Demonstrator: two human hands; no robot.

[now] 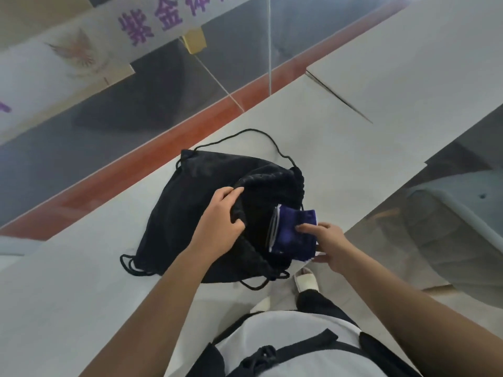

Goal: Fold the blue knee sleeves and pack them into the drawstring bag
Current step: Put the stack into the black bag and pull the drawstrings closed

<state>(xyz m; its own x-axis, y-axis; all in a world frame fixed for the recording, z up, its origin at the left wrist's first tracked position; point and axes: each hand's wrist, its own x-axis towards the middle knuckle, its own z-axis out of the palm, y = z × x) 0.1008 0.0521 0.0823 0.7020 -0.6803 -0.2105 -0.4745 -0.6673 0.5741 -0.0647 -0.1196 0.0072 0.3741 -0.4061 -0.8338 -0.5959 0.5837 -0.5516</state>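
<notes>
Left hand (217, 219) grips the rim of the black drawstring bag (187, 213) on the white table (81, 281), holding its mouth open. Right hand (326, 246) pinches the folded blue knee sleeves (294, 235), which sit partway inside the opening.

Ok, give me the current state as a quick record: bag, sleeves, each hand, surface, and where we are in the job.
bag: black drawstring bag lying on the table, mouth held open
sleeves: folded blue knee sleeves at the bag's mouth, partly inside
left hand: left hand grips the bag's rim, holding it open
right hand: right hand grips the folded sleeves, pushing them in
surface: pale table
cords: black drawstring loose, not pulled
stage: folding done, packing under way
</notes>
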